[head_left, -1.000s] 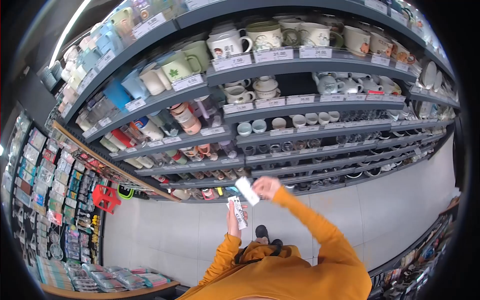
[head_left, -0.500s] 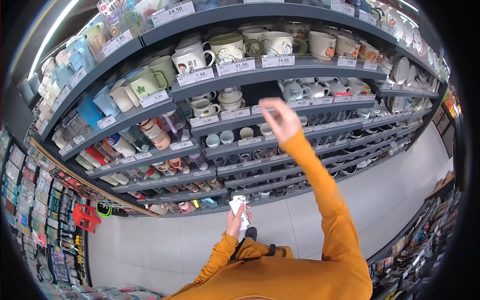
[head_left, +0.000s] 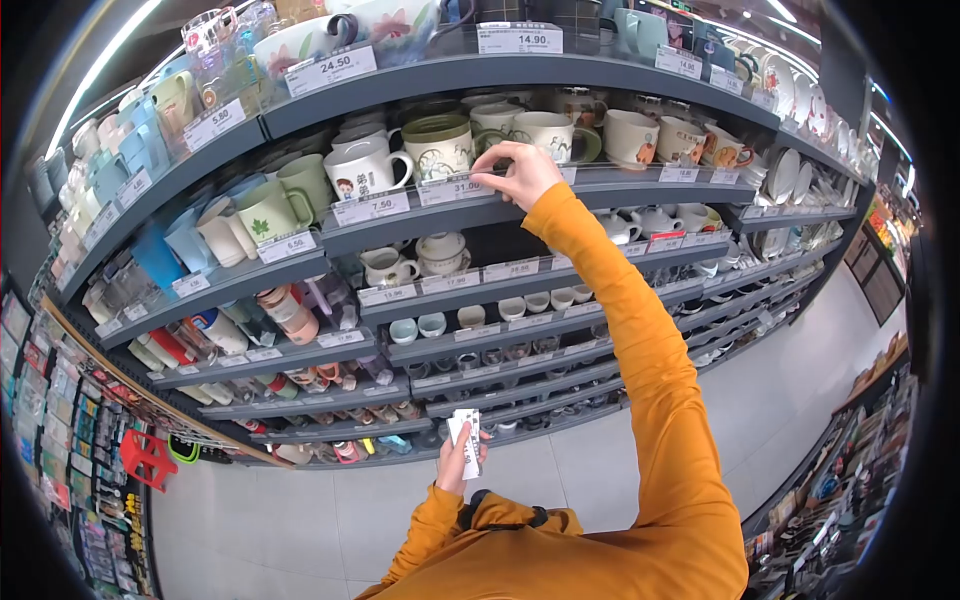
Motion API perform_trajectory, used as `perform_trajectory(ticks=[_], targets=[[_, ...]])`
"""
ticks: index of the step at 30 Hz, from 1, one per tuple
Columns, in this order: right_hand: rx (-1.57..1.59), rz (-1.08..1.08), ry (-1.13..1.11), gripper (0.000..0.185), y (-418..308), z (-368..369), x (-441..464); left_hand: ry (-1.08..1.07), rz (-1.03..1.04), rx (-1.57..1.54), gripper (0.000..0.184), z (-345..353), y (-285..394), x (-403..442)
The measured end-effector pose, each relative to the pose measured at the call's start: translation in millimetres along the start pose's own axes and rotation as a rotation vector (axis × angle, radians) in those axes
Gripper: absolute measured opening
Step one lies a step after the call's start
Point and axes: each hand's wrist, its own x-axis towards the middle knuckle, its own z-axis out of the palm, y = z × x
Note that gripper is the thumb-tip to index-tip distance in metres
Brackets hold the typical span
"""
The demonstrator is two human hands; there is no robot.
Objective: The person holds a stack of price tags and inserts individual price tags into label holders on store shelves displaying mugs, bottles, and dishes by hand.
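Note:
My right hand (head_left: 522, 174) is raised to the mug shelf, its thumb and forefinger bent together at the right end of the price tag (head_left: 447, 191) marked 31.00. Whether the fingertips grip the tag or something small, I cannot make out. Just above stand a green-and-white mug (head_left: 438, 146) and a white mug with a green handle (head_left: 541, 134), partly behind the hand. Low down, near my body, my left hand (head_left: 455, 457) is closed around some white printed price labels (head_left: 466, 432).
Shelf boards (head_left: 420, 216) stretch across the view with cups, teapots and small bowls. A white mug (head_left: 362, 168) and a green leaf mug (head_left: 268, 209) stand to the left. A red basket (head_left: 149, 460) is on the floor at left. Packed racks (head_left: 840, 490) line the right side.
My right hand has gone from in front of the teapot shelf up to the price strip under the mugs. The view has shifted; my left hand still holds the labels.

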Motion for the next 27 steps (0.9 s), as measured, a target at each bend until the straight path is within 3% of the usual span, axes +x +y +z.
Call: perform_trajectory(ticks=[8, 13, 17, 19, 24, 26, 27], targets=[[0.117, 0.013, -0.215, 0.018, 0, -24, 27, 0.005, 0.013, -0.01, 0.037, 27, 7, 27], [-0.01, -0.161, -0.339, 0.018, 16, -28, 33, -0.034, 0.047, 0.057, 0.042, 60, -3, 38], [-0.112, -0.208, -0.328, 0.016, 18, -31, 34, 0.029, 0.141, -0.061, 0.041, 93, -27, 28], [-0.039, -0.323, -0.205, 0.017, 23, -32, 28, 0.11, 0.165, -0.104, 0.042, 107, -43, 18], [0.078, -0.269, 0.121, 0.018, 22, -51, -52, 0.267, 0.268, -0.138, 0.044, 128, -62, -11], [0.305, -0.203, 0.02, 0.018, 44, -37, -114, 0.285, 0.381, -0.155, 0.044, 139, -59, -17], [0.313, -0.028, -0.081, 0.019, 58, -19, -159, 0.312, 0.449, -0.163, 0.044, 147, -58, -17]])
